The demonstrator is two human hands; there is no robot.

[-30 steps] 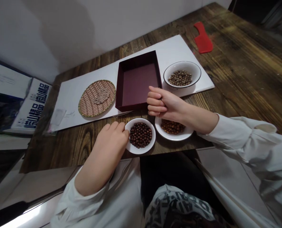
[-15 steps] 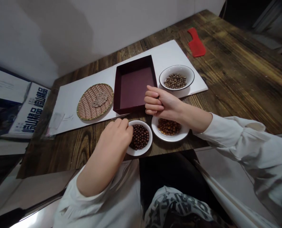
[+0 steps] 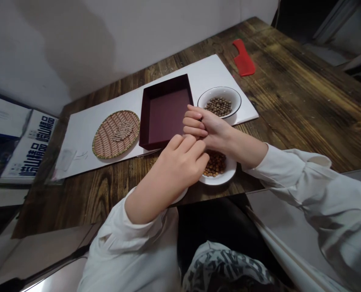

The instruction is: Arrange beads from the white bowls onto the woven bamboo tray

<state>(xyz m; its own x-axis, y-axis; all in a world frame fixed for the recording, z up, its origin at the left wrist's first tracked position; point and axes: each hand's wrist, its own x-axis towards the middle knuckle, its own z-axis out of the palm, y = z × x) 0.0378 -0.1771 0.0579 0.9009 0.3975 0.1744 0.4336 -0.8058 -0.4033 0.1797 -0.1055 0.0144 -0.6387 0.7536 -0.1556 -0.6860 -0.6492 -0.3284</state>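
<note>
My left hand (image 3: pixel 183 162) is closed, knuckles up, its fingertips hidden close against my right hand. It covers nearly all of the small white bowl (image 3: pixel 180 197), of which only the lower rim shows. Palm side up, my right hand (image 3: pixel 206 125) has its fingers curled in; a dark bit shows among them, too small to name. Below the right wrist stands a white dish with amber-brown beads (image 3: pixel 216 164). Behind it is a white bowl (image 3: pixel 235 97) with a dark rim, holding greyish-brown beads (image 3: pixel 219 106).
A dark red open box (image 3: pixel 168 113) and a round woven mat (image 3: pixel 103 140) with small pale pieces on it lie on a white board (image 3: pixel 73 134). Farther back on the wooden table (image 3: pixel 283 101) is a red comb-like tool (image 3: pixel 244 61). Printed boxes (image 3: pixel 36 146) stand at the left.
My left hand has moved right, from the bowl of dark beads up to my right hand, and now covers that bowl. My right hand stays curled in nearly the same place. The view has shifted slightly.
</note>
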